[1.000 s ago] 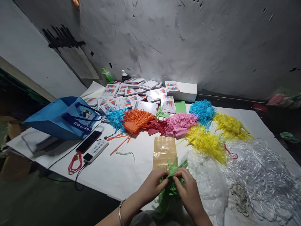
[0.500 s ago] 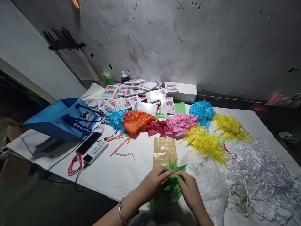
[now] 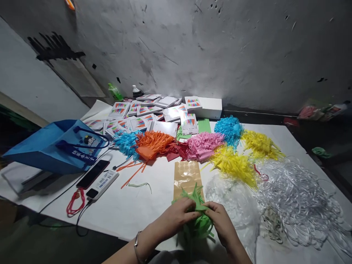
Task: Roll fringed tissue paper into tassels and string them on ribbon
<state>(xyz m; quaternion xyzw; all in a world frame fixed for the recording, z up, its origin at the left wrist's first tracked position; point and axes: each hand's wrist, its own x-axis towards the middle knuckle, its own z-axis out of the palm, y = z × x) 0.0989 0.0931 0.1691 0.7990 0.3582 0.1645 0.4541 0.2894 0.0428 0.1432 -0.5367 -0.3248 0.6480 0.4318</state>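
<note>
Low in the head view, my left hand [image 3: 180, 214] grips a bunch of fringed green tissue paper [image 3: 202, 223] from its left side. Across from it, my right hand [image 3: 221, 220] pinches the same paper from the right, its thumb and forefinger pressed together. Green strips spread up between the hands and hang below them. Just behind the bunch lies a brown sheet of round clear stickers [image 3: 187, 176], its near end covered by the green strips. To the right, a clear plastic bag [image 3: 233, 198] lies crumpled beside my right hand.
Fringed paper bunches in orange [image 3: 155, 143], pink [image 3: 205, 145], blue [image 3: 229, 130] and yellow [image 3: 233, 167] line the table's middle. Behind them lie several printed packets [image 3: 189, 123]. A blue bag [image 3: 49, 146], phone [image 3: 92, 174] and white power bank [image 3: 103, 185] are left; silvery-white cords [image 3: 297, 201] heap right.
The view has turned slightly, so the table things sit further left. Both hands keep hold of the green paper, and its strips now fan out more above my left hand.
</note>
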